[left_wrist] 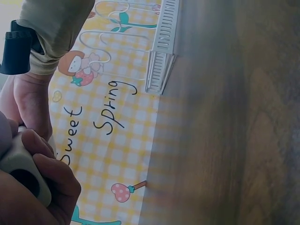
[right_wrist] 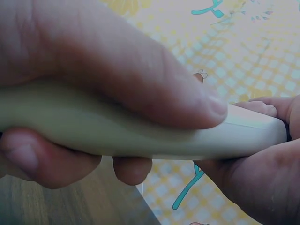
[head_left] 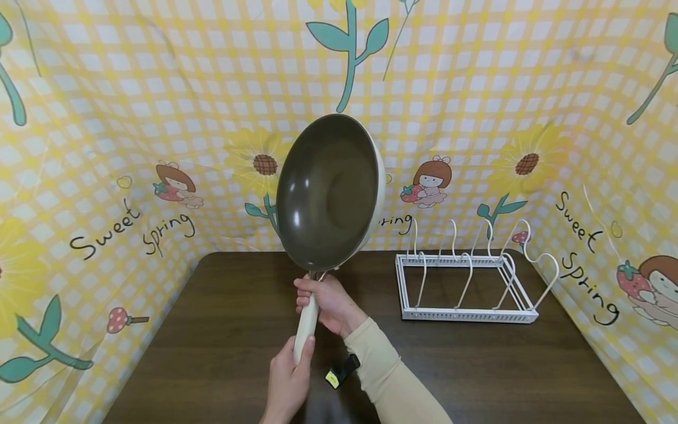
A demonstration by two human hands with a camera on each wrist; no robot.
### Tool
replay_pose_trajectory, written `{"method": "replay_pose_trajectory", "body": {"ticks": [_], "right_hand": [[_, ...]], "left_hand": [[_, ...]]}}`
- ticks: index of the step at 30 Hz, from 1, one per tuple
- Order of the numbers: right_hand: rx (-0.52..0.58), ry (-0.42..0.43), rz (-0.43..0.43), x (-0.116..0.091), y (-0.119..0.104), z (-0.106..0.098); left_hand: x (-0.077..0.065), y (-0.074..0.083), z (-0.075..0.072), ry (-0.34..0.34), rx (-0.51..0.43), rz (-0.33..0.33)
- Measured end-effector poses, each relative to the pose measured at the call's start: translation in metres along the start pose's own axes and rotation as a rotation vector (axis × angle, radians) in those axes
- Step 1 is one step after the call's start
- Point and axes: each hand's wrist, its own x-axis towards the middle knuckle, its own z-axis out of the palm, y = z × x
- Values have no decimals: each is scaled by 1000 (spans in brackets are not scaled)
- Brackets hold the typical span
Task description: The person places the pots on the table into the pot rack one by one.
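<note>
A deep frying pan (head_left: pixel 327 194) with a dark inside and a cream outer wall is held up over the table, tilted so its inside faces the head camera. My right hand (head_left: pixel 335 303) grips the cream handle (head_left: pixel 306 325) close below the pan. Lower down, my left hand (head_left: pixel 288 374) holds the handle's end. In the left wrist view the handle's hollow end (left_wrist: pixel 26 176) shows between the left fingers. Seen from the right wrist, the right thumb lies along the handle (right_wrist: pixel 117 126) and fingers curl beneath it.
A white wire rack (head_left: pixel 468 315) with upright curved dividers stands at the right of the dark wooden table (head_left: pixel 222 330). Yellow checked cloth (head_left: pixel 212 88) with printed flowers and figures hangs behind and along both sides. A black strap device (head_left: pixel 343 371) sits at my right wrist.
</note>
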Motion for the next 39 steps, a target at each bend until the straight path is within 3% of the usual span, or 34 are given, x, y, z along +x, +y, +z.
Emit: {"method": "replay_pose_trajectory", "body": {"ticks": [25, 32, 39], "right_hand": [[-64, 72, -2, -5, -1, -2], [-65, 78, -2, -5, -2, -3], [-74, 93, -3, -7, -4, -3]], "left_hand": [[0, -3, 4, -79, -27, -72], [0, -4, 5, -78, -57, -61], [0, -2, 6, -105, -99, -92]]}}
